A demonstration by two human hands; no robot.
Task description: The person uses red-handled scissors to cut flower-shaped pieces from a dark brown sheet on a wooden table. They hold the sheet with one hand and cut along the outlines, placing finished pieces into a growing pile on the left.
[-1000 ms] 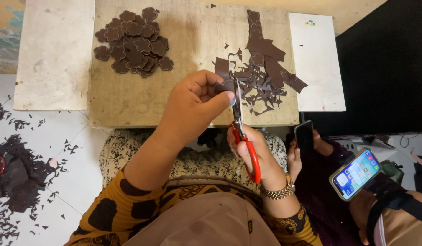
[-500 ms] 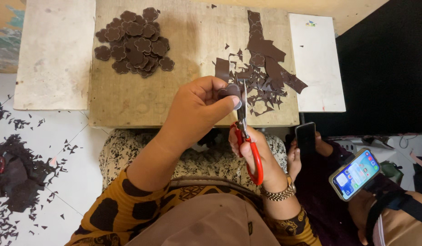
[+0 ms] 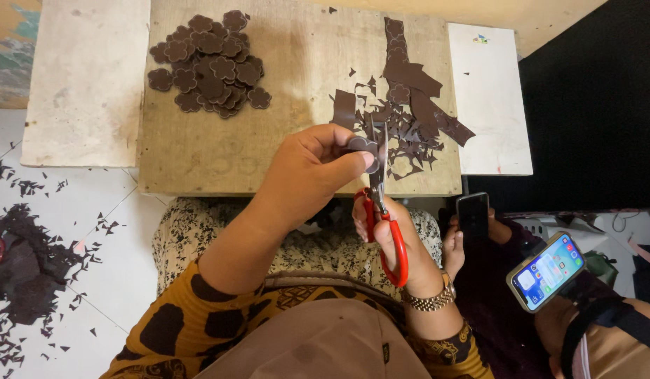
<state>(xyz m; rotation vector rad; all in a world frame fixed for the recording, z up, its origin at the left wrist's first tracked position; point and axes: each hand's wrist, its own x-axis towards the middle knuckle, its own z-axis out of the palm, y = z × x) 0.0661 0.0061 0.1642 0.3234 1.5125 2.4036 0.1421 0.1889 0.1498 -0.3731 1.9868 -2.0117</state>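
My left hand (image 3: 307,172) pinches a small dark brown flower-shaped piece (image 3: 363,145) just above the near edge of a wooden board (image 3: 219,151). My right hand (image 3: 395,231) grips red-handled scissors (image 3: 382,210), whose blades point up and bite into that piece. A heap of finished brown flower cutouts (image 3: 212,63) lies on the board at the far left. Brown strips and offcuts (image 3: 409,105) lie at the far right, just beyond the scissors.
Two pale slabs (image 3: 86,77) (image 3: 490,98) flank the board. Brown scraps (image 3: 23,267) litter the tiled floor at the left. At the right another person's hands hold a dark phone (image 3: 472,214) and a lit phone (image 3: 546,270).
The brown piece has turned a little between my left fingers as the scissors cut round it. Both hands stay in nearly the same place.
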